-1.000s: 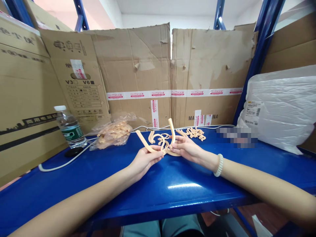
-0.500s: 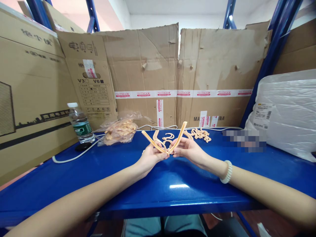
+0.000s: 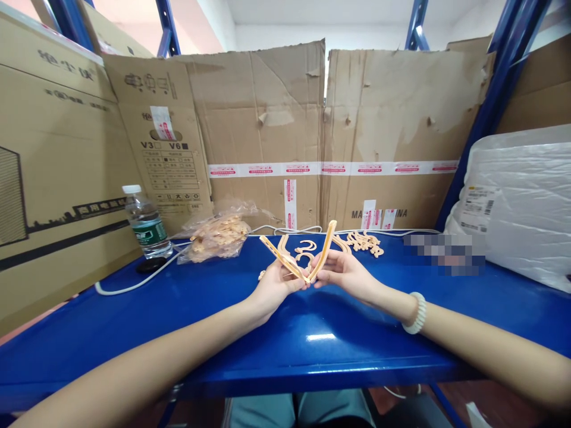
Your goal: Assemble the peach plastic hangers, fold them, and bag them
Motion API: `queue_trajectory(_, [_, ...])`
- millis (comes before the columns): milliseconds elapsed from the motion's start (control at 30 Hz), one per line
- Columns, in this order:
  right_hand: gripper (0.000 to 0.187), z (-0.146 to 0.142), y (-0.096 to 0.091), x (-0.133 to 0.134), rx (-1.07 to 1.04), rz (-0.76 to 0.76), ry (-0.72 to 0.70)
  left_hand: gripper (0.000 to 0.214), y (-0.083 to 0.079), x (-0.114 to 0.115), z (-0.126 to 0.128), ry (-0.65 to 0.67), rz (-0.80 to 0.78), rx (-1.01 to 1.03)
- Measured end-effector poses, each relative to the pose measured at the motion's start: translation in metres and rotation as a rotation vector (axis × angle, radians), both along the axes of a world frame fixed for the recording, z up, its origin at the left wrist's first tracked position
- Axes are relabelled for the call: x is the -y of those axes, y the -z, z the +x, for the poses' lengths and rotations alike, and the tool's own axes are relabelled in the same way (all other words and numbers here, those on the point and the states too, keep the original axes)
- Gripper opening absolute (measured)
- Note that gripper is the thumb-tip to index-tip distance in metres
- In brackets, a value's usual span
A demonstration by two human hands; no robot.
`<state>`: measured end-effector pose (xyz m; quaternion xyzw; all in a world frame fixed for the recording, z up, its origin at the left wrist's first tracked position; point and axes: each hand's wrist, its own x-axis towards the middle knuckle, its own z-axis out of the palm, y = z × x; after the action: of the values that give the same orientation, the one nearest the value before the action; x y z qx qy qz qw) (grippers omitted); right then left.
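In my left hand (image 3: 273,290) is a narrow, light-tan wood-like strip (image 3: 280,257), gripped near its lower end and slanting up to the left. My right hand (image 3: 350,274) is closed on a similar, slightly bent strip (image 3: 325,248) that rises to the right. The two lower ends meet in a V between my fingertips; whether they are joined I cannot tell. Just behind my hands, small curved tan pieces (image 3: 307,245) lie on the blue table (image 3: 285,351), partly hidden by the strips and fingers.
A heap of small curved pieces (image 3: 364,242) lies behind my right hand. Back left are a clear plastic bag of tan pieces (image 3: 219,236), a water bottle (image 3: 149,229) and a white cable (image 3: 129,289). Cardboard (image 3: 263,119) walls the back; a wrapped white package (image 3: 517,202) stands right.
Both hands keep their hold. The left strip has tilted a little, and the lower ends of the strips now form a sharper point. The whole view has shifted slightly.
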<state>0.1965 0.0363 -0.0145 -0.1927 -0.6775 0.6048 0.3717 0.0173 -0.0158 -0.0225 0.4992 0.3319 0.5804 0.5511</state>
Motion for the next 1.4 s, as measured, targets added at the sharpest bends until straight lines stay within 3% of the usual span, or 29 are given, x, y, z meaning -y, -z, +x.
queue_trajectory(400, [0.026,0.0,-0.001,0.007,0.026,0.138,0.106,0.041,-0.006,0.006,0.001,-0.119,-0.028,-0.096])
queue_trajectory(833, [0.035,0.002,-0.008,-0.002,0.036,-0.059,0.207,0.035,-0.012,-0.001,-0.007,-0.101,-0.033,-0.1])
queue_trajectory(1000, [0.029,0.035,-0.028,-0.032,-0.01,0.139,0.244,0.022,-0.032,-0.015,-0.029,-0.145,-0.123,0.004])
queue_trajectory(1133, [0.028,0.068,-0.038,-0.057,0.197,0.349,0.218,0.014,-0.049,-0.028,-0.057,-0.173,-0.152,0.027])
queue_trajectory(1267, [0.027,0.081,-0.038,-0.067,0.425,0.525,0.236,0.014,-0.055,-0.037,-0.085,-0.129,-0.086,-0.228])
queue_trajectory(1400, [0.023,0.079,-0.04,-0.061,0.583,0.768,0.175,0.012,-0.058,-0.036,-0.098,-0.001,0.175,-0.945])
